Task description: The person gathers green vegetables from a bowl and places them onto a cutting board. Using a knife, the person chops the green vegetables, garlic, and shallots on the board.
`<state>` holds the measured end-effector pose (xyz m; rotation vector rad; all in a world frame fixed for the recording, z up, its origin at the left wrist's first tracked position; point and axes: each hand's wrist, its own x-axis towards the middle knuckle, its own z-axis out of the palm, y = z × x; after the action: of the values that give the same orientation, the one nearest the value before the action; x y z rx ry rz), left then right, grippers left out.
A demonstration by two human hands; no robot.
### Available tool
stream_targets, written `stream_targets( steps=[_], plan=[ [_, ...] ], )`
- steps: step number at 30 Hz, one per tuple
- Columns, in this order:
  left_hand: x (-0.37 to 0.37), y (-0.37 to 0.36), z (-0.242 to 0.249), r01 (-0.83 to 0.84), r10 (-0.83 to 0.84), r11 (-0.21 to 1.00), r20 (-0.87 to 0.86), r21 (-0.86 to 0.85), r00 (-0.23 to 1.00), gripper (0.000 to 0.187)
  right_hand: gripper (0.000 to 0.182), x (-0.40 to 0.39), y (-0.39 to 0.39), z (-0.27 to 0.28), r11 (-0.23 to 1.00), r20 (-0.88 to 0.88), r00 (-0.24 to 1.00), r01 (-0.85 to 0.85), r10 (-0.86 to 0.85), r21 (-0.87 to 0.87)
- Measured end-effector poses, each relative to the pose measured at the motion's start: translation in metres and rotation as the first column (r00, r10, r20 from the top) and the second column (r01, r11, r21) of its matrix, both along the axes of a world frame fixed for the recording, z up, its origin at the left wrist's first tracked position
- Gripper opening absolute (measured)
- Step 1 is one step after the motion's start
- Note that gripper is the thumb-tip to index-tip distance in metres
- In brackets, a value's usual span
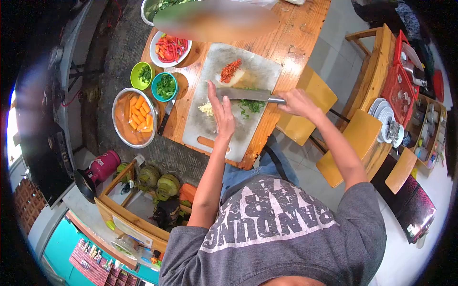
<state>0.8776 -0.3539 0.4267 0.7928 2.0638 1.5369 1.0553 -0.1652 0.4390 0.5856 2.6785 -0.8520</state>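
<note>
Wooden table (298, 26): I watched it from afar through the head camera; a blurred patch hid part of its far end.
Cutting board (242, 131): it lay flat on the table, in front of the person, under both hands.
Right hand (296, 102): its fingers were wrapped around the handle of the big knife (245, 94).
Big knife: its blade stretched sideways over the board toward the left hand (222, 112).
Left hand: I saw it unclenched, fingers extended, at the blade's far end; I could not tell whether it touched the metal.
Chopped greens (251, 106): they lay on the board beside the blade, mostly on the person's side, near the right hand.
Red bits (231, 70): they sat in a small heap beyond the blade.
Pale bits (206, 109): they lay just left of the left hand.
White bowl (153, 56): it held cut red peppers.
Green bowl (134, 77) and blue bowl (162, 99): both held chopped greenery, side by side.
Steel bowl (123, 114): it held orange pieces.
Small knife (165, 123): I noted it between the steel bowl and the board, its handle black.
</note>
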Motion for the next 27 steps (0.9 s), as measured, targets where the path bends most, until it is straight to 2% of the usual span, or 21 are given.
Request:
stream_targets(
  steps=[2, 5, 8, 11, 14, 17, 20, 27],
  plan=[
    [0.0, -0.005, 0.001, 0.004, -0.004, 1.0, 0.009, 0.007, 1.0, 0.056, 0.016, 0.004, -0.008, 0.002, 0.999, -0.023, 1.0, 0.018, -0.017, 0.051],
    [-0.005, -0.009, 0.004, 0.052, -0.052, 0.999, -0.011, -0.009, 0.999, 0.054, 0.02, 0.016, -0.021, 0.014, 0.995, -0.114, 0.988, 0.1, -0.1, -0.005],
    [-0.015, 0.005, 0.02, 0.174, -0.173, 0.985, -0.097, 0.002, 0.98, 0.05, 0.028, 0.028, -0.044, 0.028, 0.961, -0.086, 0.958, 0.267, -0.272, -0.067],
    [-0.026, 0.034, 0.03, 0.347, -0.339, 0.937, -0.148, 0.033, 0.929, 0.046, 0.033, 0.043, -0.073, 0.012, 0.844, -0.136, 0.841, 0.491, -0.524, -0.216],
    [-0.036, 0.068, 0.037, 0.498, -0.489, 0.866, -0.119, 0.053, 0.864, 0.043, 0.032, 0.037, -0.102, 0.012, 0.705, -0.121, 0.701, 0.665, -0.703, -0.245],
    [-0.039, 0.104, 0.034, 0.613, -0.609, 0.788, -0.076, 0.06, 0.79, 0.043, 0.033, 0.038, -0.117, -0.012, 0.566, -0.095, 0.562, 0.784, -0.822, -0.255],
    [-0.037, 0.132, 0.035, 0.707, -0.707, 0.707, -0.028, -0.006, 0.707, 0.049, 0.036, 0.032, -0.117, -0.013, 0.457, -0.07, 0.459, 0.837, -0.886, -0.301],
    [-0.043, 0.138, 0.019, 0.751, -0.753, 0.658, -0.027, -0.057, 0.658, 0.052, 0.038, 0.014, -0.132, -0.012, 0.402, -0.004, 0.426, 0.851, -0.905, -0.337]
  ],
)
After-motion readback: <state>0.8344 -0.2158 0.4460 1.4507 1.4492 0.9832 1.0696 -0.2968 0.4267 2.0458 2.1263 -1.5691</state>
